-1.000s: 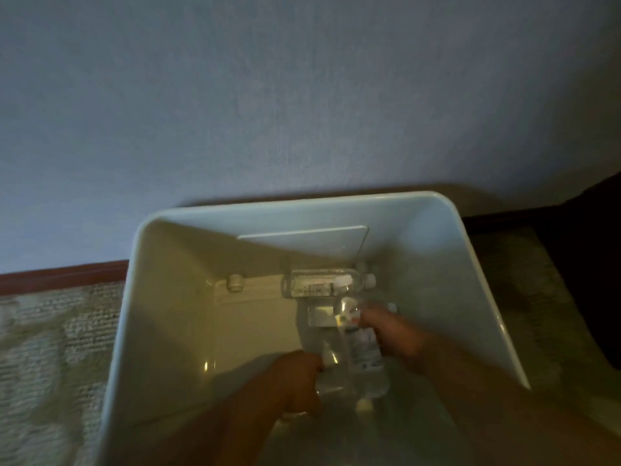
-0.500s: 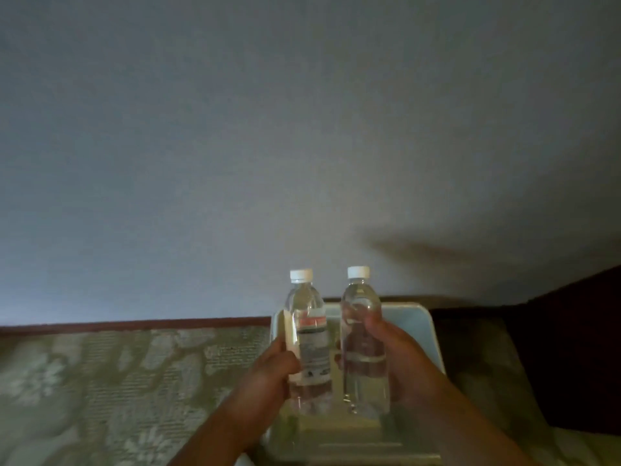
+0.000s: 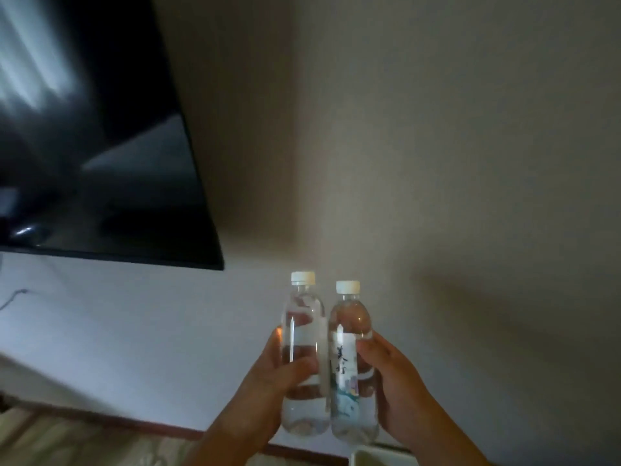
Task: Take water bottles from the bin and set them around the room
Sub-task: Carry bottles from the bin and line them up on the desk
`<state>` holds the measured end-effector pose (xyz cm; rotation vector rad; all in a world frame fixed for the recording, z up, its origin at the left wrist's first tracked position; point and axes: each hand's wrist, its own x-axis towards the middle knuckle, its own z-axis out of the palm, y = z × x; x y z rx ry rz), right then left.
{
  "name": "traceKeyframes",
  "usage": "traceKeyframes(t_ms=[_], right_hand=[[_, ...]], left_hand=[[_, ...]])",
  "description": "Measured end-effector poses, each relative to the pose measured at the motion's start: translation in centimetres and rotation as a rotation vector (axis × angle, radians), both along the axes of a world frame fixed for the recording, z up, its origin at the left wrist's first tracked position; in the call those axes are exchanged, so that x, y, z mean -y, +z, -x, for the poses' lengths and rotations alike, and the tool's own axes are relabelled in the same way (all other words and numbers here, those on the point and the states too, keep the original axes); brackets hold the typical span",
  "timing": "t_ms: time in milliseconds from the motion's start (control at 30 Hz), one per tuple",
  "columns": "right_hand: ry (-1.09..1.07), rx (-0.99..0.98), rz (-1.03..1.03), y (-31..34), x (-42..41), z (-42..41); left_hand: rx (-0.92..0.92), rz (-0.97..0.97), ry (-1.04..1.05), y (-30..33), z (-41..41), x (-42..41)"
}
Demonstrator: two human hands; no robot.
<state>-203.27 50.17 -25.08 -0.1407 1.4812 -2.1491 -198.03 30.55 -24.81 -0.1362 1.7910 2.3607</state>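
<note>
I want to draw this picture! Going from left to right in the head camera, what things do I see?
Black TV → left hand → bottle with no label showing → labelled bottle → right hand.

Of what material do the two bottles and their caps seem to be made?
Left bottle and right bottle: probably thin clear plastic, glossy; fingers show through them. Caps: seemingly opaque white plastic with ribbed sides.
</note>
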Motion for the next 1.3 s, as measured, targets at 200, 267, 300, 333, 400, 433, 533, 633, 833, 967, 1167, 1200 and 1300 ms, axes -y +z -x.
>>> traceKeyframes(t_ms=[200, 267, 300, 333, 400, 433, 533, 633, 833, 967, 1167, 1200, 1300], right_hand=[[0.004, -0.156, -0.067, 7.1, 9.0, -6.4], [0.103, -0.24, -0.061, 8.6, 12.7, -9.4], [0.153, -0.271, -0.054, 9.4, 14.6, -10.9], [0.193, -0.286, -0.045, 9.9, 16.6, -12.3], [0.238, -0.304, -0.05, 11.1, 20.7, -15.1], [0.261, -0.306, -0.047, 11.6, 23.0, -16.3], [0.332, -0.321, -0.036, 12.5, 30.6, -19.5], [0.46, -0.35, 0.032, 13.2, 38.9, -23.1], [0.69, -0.525, 0.145, 15.2, 55.7, -30.9], [0.712, -0.548, 0.159, 15.3, 65.6, -33.8], [0.733, -0.536, 0.106, 14.0, 78.3, -34.9], [0.738, -0.54, 0.094, 13.6, 80.3, -34.8], [0.776, -0.545, 0.099, 12.6, 86.4, -33.9]], left_hand=[[-0.072, 0.062, 0.211, 6.8, -9.1, 7.3], [-0.111, 0.129, 0.266, 8.2, -12.5, 9.8], [-0.121, 0.152, 0.306, 8.8, -14.3, 11.4], [-0.128, 0.165, 0.338, 9.4, -16.1, 13.2], [-0.152, 0.191, 0.381, 10.5, -19.6, 17.3], [-0.165, 0.203, 0.408, 10.9, -21.3, 19.5], [-0.193, 0.2, 0.511, 12.2, -26.0, 26.0], [-0.226, 0.237, 0.593, 13.5, -30.7, 32.4], [-0.22, 0.299, 0.806, 15.8, -39.9, 47.4], [-0.157, 0.43, 0.869, 16.8, -44.5, 56.9], [-0.072, 0.509, 0.94, 16.6, -47.7, 69.3], [-0.053, 0.51, 0.964, 16.2, -47.7, 71.5], [-0.011, 0.5, 0.993, 15.1, -47.1, 77.9]])
